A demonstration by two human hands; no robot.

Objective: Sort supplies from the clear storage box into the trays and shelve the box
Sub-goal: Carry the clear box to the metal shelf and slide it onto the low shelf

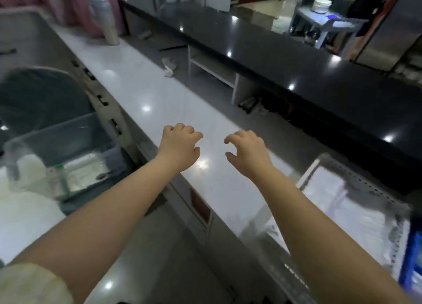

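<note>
Both my arms reach forward over a white glossy counter (146, 91). My left hand (179, 146) hovers with fingers curled loosely and holds nothing. My right hand (247, 150) is beside it, a hand's width to the right, fingers bent and apart, also holding nothing. A clear storage box (68, 143) sits low at the left, below counter level, with white packets and papers inside. A white perforated tray (356, 189) holding white supplies stands at the right on the counter. The image is blurred.
A long black countertop (296, 59) runs along the far side. A small white open shelf unit (214, 72) stands under it. Pink bags and a tall white cylinder (110, 29) stand at the far left. A blue item (413, 265) lies at the right edge.
</note>
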